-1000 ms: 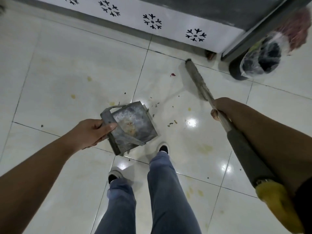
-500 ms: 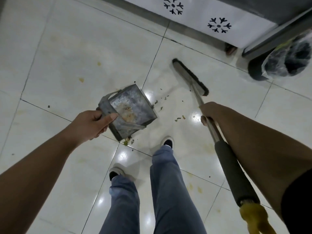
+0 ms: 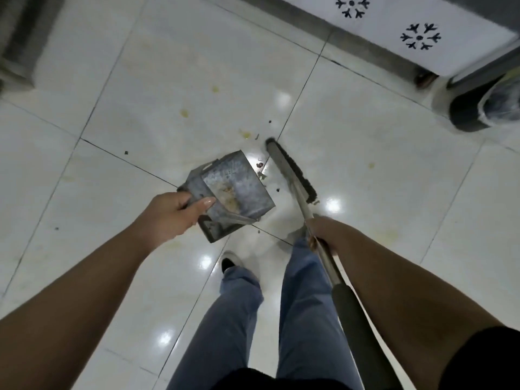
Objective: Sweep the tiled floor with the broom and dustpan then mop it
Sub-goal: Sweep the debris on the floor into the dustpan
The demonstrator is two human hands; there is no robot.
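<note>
My left hand [image 3: 171, 211] grips the back edge of a grey metal dustpan [image 3: 239, 190], which is tilted with its mouth toward the right and holds some yellowish dirt. My right hand [image 3: 320, 230] is closed around the metal handle of the broom [image 3: 327, 263]. The broom's dark bristle head [image 3: 291, 170] rests on the white tiled floor [image 3: 380, 178] right beside the dustpan's mouth. A few dark crumbs [image 3: 261, 170] lie between the pan and the bristles.
A white cabinet panel with black snowflake marks [image 3: 399, 29] runs along the top right. A dark bin with a plastic bag [image 3: 484, 108] stands at the right edge. My legs and shoes [image 3: 233, 263] are just below the dustpan. Yellow stains and specks dot the tiles.
The broom head has swept left across the floor, from near the cabinet to right beside the dustpan's mouth. The crumbs moved with it. My left hand kept holding the dustpan.
</note>
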